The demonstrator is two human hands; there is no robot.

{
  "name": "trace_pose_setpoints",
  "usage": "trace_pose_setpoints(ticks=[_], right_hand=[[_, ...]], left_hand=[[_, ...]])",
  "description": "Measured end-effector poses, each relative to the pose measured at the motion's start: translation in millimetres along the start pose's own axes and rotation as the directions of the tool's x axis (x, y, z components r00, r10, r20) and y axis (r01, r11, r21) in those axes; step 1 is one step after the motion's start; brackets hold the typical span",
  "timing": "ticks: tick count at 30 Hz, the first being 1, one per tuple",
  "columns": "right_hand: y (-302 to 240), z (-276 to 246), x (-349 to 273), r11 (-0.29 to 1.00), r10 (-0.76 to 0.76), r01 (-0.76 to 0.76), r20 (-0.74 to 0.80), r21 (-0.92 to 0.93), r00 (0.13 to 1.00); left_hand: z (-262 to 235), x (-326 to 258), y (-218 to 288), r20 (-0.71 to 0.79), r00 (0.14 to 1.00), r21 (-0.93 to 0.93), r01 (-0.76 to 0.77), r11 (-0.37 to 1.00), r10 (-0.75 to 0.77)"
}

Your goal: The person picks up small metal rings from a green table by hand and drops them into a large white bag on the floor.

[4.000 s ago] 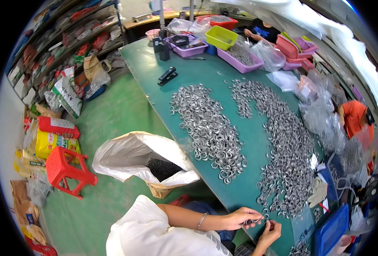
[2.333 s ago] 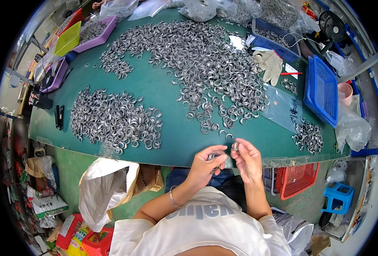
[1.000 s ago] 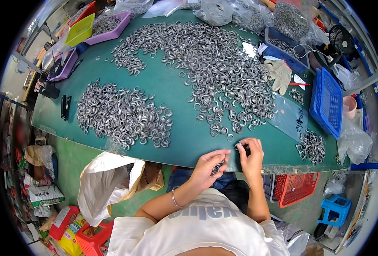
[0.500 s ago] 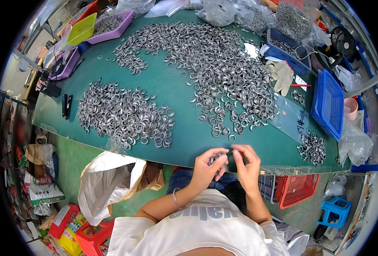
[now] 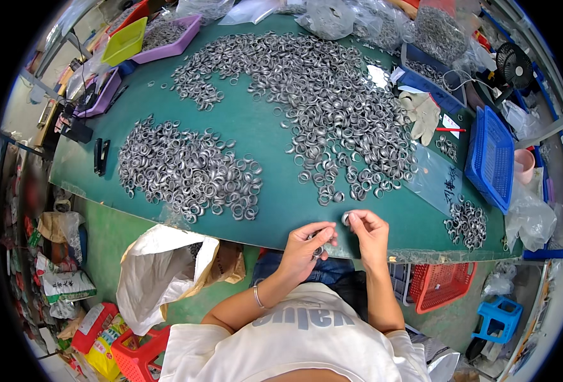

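Observation:
Between the fingertips of my right hand (image 5: 372, 234) is a small metal ring (image 5: 346, 218), held just above the table's near edge. My left hand (image 5: 305, 249) is curled round several grey metal rings (image 5: 318, 252), partly hidden by the fingers. Ahead of both hands spreads a large heap of loose metal rings (image 5: 319, 83) on the green table (image 5: 269, 219). A smaller ring pile (image 5: 189, 169) lies to the left. Another little cluster of rings (image 5: 466, 223) sits near the right end.
An open white sack (image 5: 148, 274) stands below the table's front edge at left. Right of me are a red basket (image 5: 444, 286) and a blue stool (image 5: 498, 318). Blue baskets (image 5: 490, 159), a glove (image 5: 421, 114) and a fan (image 5: 514, 65) occupy the table's right side.
My right hand has closed on a ring at the table's near edge, where a single ring lay before. My left hand has dropped slightly, still curled round its rings.

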State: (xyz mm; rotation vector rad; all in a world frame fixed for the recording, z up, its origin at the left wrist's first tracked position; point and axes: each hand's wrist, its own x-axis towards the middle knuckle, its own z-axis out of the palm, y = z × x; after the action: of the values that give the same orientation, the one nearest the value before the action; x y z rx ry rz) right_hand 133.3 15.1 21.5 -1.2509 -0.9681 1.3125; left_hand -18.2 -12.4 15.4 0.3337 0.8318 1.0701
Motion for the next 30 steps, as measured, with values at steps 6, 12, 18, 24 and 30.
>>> trace_pose_setpoints(ticks=[6,12,18,24,30], right_hand=[[1,9,-16,0.995,-0.035,0.027,0.086,0.098,0.996],[-7,3,-1,0.982,-0.124,0.132,0.069,-0.138,0.990],[-9,10,38,0.365,-0.521,0.534,0.308,-0.762,0.796],[2,6,31,0.702,-0.452,0.453,0.148,-0.550,0.880],[9,-7,6,0.988,-0.150,0.153,-0.072,0.031,0.986]], left_hand=[[4,-2,-3,0.061,0.993,0.117,-0.110,0.987,0.104],[2,-1,6,0.043,0.999,0.078,-0.017,0.997,0.014],[5,2,9,0.056,0.992,-0.014,0.114,0.993,-0.113],[-9,-6,3,0.092,0.995,0.070,-0.041,0.997,0.035],[-3,7,2,0.308,0.951,0.013,-0.044,0.999,0.037]])
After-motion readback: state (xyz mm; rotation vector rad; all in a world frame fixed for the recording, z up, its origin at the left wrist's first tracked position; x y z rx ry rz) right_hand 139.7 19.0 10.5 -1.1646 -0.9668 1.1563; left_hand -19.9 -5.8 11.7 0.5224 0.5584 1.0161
